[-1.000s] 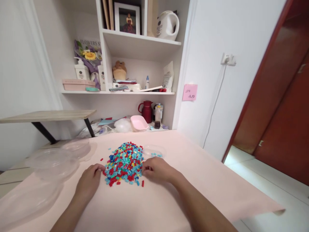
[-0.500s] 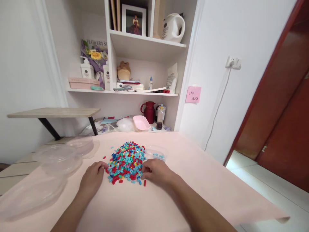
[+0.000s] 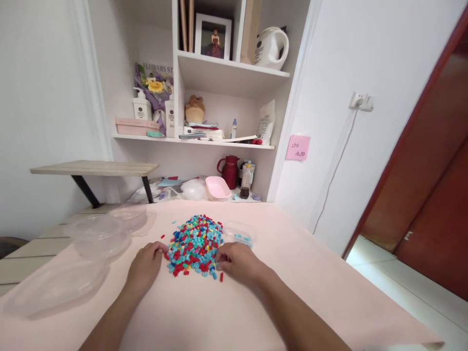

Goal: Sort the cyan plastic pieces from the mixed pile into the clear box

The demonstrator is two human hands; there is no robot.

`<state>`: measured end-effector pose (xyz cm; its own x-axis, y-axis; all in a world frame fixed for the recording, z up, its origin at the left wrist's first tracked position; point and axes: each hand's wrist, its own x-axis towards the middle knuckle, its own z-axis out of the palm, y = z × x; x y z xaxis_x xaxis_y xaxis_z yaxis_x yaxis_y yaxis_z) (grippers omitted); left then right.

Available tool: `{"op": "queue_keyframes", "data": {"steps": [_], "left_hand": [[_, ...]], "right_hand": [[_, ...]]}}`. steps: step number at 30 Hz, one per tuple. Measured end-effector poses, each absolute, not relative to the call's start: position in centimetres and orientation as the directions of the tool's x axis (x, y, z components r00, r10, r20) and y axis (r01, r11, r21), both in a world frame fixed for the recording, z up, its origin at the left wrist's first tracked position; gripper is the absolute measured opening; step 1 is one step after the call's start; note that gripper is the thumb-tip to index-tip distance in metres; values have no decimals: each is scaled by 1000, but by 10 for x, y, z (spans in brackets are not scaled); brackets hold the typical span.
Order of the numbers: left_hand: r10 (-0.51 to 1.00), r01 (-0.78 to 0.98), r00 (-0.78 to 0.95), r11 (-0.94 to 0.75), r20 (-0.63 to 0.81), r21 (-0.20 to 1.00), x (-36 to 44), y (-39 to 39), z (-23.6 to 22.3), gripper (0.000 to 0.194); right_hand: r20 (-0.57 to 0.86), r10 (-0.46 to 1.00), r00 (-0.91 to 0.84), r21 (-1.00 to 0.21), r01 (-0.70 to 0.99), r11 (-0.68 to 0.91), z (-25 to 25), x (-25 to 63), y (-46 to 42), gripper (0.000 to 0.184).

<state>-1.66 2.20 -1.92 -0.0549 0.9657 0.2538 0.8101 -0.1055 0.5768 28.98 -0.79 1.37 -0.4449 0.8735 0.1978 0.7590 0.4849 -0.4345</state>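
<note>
A heap of small plastic building bricks [image 3: 195, 241], mostly light blue and red with some yellow, green and dark blue, lies on the pink tabletop [image 3: 190, 312]. My left hand [image 3: 146, 263] rests at the heap's left edge, its fingers curled together and their tips by some red bricks; nothing shows in it. At the right edge, my right hand [image 3: 237, 261] is closed in a pinch among the bricks. What its fingertips hold, if anything, is hidden. Just behind that hand stands a clear plastic container [image 3: 239, 229] with several light blue bricks inside.
Several clear plastic containers stand at the left, including a near one [image 3: 58, 287] and a round one [image 3: 98, 236]. Behind the table are a pink tray [image 3: 218, 189], a red jug [image 3: 229, 171] and a bottle of dark liquid [image 3: 245, 183]. A raised wooden shelf [image 3: 95, 168] is at far left.
The whole view has shifted slightly, so things sit a little further right. Both hands stay at the heap's edges, with hardly any visible movement.
</note>
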Motion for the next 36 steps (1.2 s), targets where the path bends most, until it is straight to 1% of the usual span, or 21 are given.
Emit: {"op": "queue_keyframes", "data": {"steps": [3,7,9,12,14,17,21,24,27,30,33,35,36], "left_hand": [[968,810,-42,-113,248,576,-16,21,-19,27],[965,807,-44,-118,259,578,-15,18,-16,28],[962,804,-51,-119,268,582,-14,17,-15,28],[960,796,-58,-120,273,593,-14,16,-14,28],[960,788,-64,-120,273,604,-14,16,-14,28],[961,775,-72,-114,266,622,-14,16,-13,28],[963,761,-77,-110,257,639,-14,16,-13,30],[964,757,-81,-106,254,645,-13,16,-13,32],[964,754,-84,-103,251,649,-13,14,-14,33],[965,749,-87,-99,246,655,-12,13,-14,34],[966,741,-88,-101,245,664,-12,13,-14,35],[966,736,-88,-102,244,669,-11,13,-14,35],[965,735,-91,-101,245,671,-11,13,-15,35]], "right_hand": [[257,865,-431,-458,733,502,13,289,-8,12],[487,801,-347,-508,634,583,17,295,-4,13],[606,759,-236,-527,596,606,21,302,-2,16],[769,637,51,-530,608,591,25,319,2,27],[817,540,203,-527,643,555,27,333,3,31],[832,481,274,-509,721,470,26,349,6,33],[811,516,275,-499,786,365,20,357,11,34],[795,571,204,-466,809,359,15,354,15,30],[795,590,141,-431,816,386,12,349,16,27],[812,569,126,-425,796,431,14,345,14,26],[818,562,123,-454,738,499,18,341,9,27],[794,601,85,-494,667,558,20,336,5,29],[770,637,39,-518,621,588,21,332,3,28]]}}
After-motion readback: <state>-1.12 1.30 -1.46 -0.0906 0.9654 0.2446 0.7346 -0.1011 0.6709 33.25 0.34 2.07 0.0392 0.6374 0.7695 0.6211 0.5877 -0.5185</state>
